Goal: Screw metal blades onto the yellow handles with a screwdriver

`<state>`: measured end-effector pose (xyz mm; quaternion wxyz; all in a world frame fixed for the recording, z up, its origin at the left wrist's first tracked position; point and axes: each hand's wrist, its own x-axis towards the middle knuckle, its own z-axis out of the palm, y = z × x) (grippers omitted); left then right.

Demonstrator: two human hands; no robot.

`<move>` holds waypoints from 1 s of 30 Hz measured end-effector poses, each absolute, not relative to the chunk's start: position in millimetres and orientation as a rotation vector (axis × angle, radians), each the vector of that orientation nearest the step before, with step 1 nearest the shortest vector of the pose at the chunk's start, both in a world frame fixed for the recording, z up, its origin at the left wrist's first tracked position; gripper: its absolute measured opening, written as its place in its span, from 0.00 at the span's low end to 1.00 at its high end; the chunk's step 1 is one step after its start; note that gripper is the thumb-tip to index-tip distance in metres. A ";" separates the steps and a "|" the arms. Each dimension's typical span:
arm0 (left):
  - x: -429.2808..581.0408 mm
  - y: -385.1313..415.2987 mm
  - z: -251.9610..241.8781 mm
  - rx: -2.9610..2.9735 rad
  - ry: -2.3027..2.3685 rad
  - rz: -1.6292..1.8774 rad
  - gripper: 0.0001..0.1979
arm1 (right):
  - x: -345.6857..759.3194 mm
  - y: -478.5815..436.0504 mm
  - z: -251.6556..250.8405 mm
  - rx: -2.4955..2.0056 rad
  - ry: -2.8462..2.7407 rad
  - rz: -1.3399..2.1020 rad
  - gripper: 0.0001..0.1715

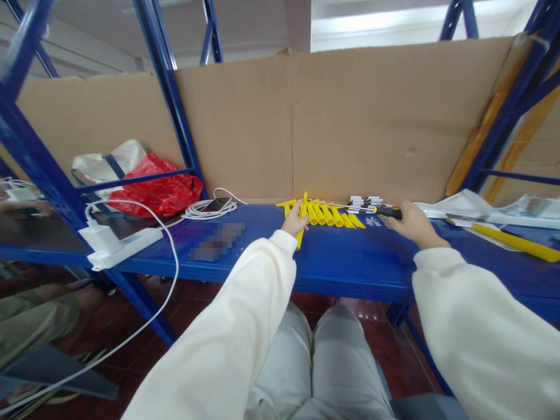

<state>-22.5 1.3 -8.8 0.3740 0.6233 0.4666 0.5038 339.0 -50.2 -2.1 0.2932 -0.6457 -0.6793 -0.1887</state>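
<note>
One screwdriver (388,212), clasped by the right hand (413,223), points lengthwise leftward toward a yellow piece (300,238) the left hand (294,220) pinches.

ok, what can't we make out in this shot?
All in the head view:
Flat item: blurred by pixelation.
Screwdriver tip: too small to tell whether it touches the held yellow part.
Pale specks: too small to identify.
Red bag: contents hidden by its plastic.
Neighbouring person: cut off by left edge.
</note>
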 end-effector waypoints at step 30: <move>-20.8 -1.0 -6.9 1.586 1.199 1.295 0.39 | 337.2 -48.8 -6.5 -1.912 -1.724 -0.408 0.20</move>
